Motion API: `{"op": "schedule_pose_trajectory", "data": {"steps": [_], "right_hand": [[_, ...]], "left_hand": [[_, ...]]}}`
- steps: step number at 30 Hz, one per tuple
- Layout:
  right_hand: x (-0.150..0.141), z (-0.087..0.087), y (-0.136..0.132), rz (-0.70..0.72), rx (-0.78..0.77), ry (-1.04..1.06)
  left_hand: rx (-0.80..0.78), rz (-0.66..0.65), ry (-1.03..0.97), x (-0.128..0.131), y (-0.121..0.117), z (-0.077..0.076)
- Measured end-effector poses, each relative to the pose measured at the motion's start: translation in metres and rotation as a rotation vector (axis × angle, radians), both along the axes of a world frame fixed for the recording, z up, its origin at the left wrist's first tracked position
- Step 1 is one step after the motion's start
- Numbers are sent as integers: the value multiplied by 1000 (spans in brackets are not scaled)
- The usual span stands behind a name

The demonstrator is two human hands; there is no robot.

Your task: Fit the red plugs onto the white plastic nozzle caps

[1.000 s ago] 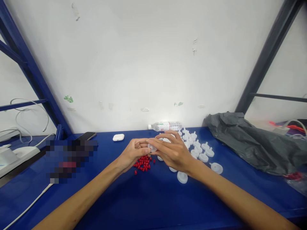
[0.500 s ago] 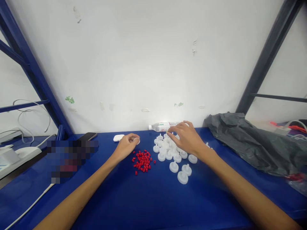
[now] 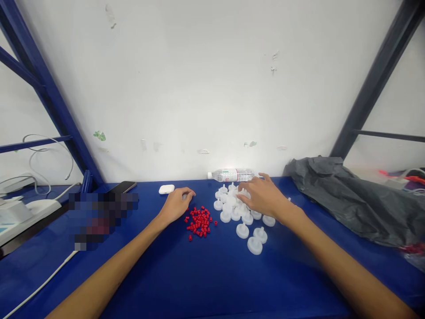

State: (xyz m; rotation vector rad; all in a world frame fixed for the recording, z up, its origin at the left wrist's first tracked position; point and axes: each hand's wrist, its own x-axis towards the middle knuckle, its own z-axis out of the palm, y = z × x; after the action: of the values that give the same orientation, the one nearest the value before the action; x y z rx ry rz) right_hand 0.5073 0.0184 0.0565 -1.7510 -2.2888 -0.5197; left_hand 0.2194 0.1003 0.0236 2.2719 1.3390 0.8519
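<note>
My left hand [image 3: 178, 204] is curled just behind and left of a pile of small red caps [image 3: 199, 221]. Its fingers are bent towards the thumb, and whatever may lie inside is hidden. My right hand [image 3: 260, 194] reaches over a heap of translucent white round pieces [image 3: 229, 207], each a disc with a short nozzle. The thumb and index finger are apart, with white showing between them; I cannot tell whether they touch a piece. Three white pieces [image 3: 255, 245] lie loose in front of the heap.
A clear plastic bottle [image 3: 229, 175] lies against the wall. A white earbud case [image 3: 166, 189] and a phone [image 3: 128, 186] are further left. A grey plastic bag [image 3: 335, 199] covers the right side. A power strip [image 3: 43, 208] and cable are at left, beside blue rack posts [image 3: 63, 115].
My left hand has turned, and the white piece that showed in its fingers is out of sight. My right hand has dipped lower and slightly right over the white heap. The view has shifted slightly.
</note>
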Motion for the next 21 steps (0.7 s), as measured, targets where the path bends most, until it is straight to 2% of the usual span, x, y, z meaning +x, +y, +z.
{"op": "schedule_pose_trajectory", "data": {"steps": [7, 12, 18, 21], "right_hand": [[4, 4, 1, 87, -8, 126], [1, 10, -3, 90, 141, 145], [-10, 7, -4, 153, 269, 198], [-16, 4, -5, 208, 291, 248]], "left_hand": [[27, 36, 25, -4, 4, -1], [48, 33, 95, -4, 4, -3], [184, 116, 247, -5, -7, 20], [163, 43, 388, -10, -10, 28]]}}
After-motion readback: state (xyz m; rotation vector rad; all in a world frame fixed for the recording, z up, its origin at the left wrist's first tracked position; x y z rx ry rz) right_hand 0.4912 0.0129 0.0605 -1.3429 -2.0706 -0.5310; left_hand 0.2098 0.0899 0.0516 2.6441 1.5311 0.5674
